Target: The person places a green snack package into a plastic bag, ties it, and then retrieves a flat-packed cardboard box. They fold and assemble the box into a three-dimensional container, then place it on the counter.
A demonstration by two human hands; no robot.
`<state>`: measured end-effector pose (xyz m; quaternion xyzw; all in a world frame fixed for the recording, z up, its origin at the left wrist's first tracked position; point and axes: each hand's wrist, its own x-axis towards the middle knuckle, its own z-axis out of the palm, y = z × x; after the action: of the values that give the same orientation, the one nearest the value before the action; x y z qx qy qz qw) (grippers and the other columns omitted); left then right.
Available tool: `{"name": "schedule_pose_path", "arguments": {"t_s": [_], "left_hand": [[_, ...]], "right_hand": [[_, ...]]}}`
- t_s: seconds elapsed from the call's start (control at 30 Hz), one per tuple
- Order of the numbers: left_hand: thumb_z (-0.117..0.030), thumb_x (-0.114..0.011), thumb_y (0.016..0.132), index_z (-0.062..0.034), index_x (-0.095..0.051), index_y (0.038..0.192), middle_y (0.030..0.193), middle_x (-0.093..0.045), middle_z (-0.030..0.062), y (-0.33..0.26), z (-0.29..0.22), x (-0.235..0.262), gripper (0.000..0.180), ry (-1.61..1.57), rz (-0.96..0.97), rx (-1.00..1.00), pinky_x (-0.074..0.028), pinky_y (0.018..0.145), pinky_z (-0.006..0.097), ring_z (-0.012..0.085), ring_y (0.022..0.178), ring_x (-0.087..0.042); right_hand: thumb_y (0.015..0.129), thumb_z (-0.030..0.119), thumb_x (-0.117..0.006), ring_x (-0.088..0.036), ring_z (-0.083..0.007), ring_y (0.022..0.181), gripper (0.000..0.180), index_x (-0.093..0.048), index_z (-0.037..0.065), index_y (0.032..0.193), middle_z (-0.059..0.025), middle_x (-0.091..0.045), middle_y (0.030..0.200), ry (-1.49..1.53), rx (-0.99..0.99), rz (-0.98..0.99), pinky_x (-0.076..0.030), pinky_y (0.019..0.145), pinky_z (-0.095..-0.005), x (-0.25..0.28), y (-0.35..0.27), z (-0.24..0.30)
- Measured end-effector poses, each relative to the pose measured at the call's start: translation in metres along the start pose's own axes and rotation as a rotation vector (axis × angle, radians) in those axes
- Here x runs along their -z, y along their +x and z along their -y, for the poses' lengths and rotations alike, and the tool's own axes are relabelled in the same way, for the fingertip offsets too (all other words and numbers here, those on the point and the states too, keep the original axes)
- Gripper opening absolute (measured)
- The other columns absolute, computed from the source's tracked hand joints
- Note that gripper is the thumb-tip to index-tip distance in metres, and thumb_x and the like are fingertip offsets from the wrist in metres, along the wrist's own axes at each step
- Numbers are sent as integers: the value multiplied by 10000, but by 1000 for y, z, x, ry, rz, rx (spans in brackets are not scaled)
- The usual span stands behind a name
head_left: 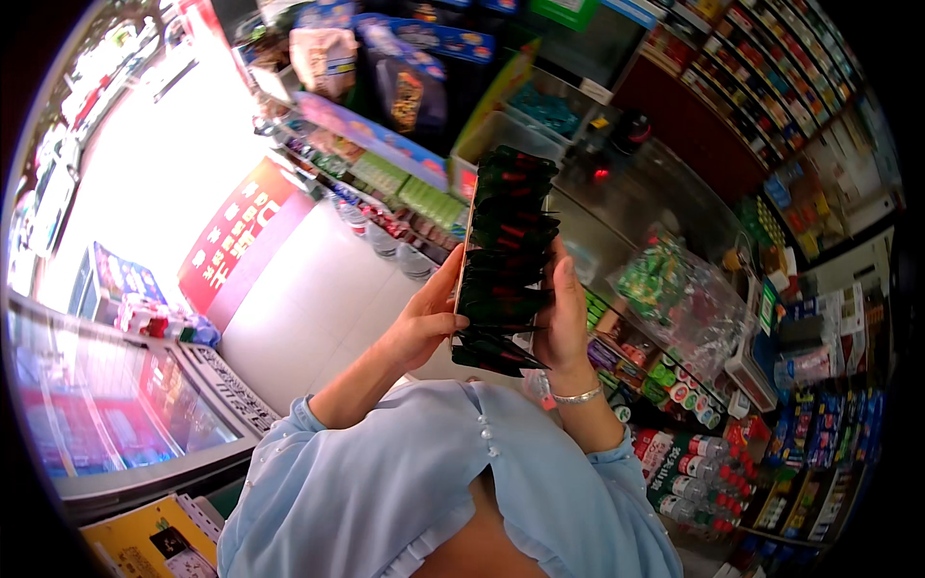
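Between my two hands is a long narrow box (469, 226) packed with a row of dark green snack packets (511, 265) with red marks. My left hand (431, 313) grips its left side, the thumb bent across the near end. Along the right side, my right hand (567, 313) is closed on the box, with its thumb pointing up; a silver bracelet circles that wrist. The packets stand in a tight row, and those at the near end lean and fan out. The fingers beneath the box are hidden.
A glass counter (665, 193) stands ahead on the right, with a clear plastic bag of green packets (665, 279) on it. Low snack shelves (395, 193) run ahead. Bottles (699, 482) stand at lower right, a glass-topped freezer (135, 405) at left, and a red floor mat (236, 231) near the doorway.
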<state>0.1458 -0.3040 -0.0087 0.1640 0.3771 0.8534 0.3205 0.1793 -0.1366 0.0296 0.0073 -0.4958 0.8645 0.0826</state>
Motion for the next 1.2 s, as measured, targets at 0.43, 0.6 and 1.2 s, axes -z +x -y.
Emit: {"name": "schedule_pose_path", "arguments": {"t_s": [0.43, 0.6, 1.2], "left_hand": [[34, -457, 652, -41, -162, 1438, 1483, -198, 122, -175, -135, 236, 843, -41, -506, -294, -244, 1082, 340, 233, 1360, -224], [37, -442, 641, -26, -193, 1429, 1459, -252, 134, -195, -205, 296, 829, 7, -557, -300, -273, 1063, 328, 230, 1332, -284], [-25, -449, 626, -58, -276, 1414, 1395, -388, 75, 15, -341, 476, 807, 108, -158, 102, -372, 946, 248, 154, 1219, -420]], "right_hand": [[949, 429, -384, -237, -275, 1347, 678, -142, 11, 1425, -157, -200, 1471, -434, -40, 510, -232, 1068, -389, -220, 52, -198], [945, 352, -447, -492, -275, 1157, 639, -168, 25, 1418, -195, -319, 1402, -480, -195, 517, -462, 858, -337, -257, 78, -249], [878, 59, -550, -624, -194, 870, 651, -191, 91, 1420, -117, -569, 1112, -142, -516, 353, -522, 667, -268, -287, 271, -332]]}}
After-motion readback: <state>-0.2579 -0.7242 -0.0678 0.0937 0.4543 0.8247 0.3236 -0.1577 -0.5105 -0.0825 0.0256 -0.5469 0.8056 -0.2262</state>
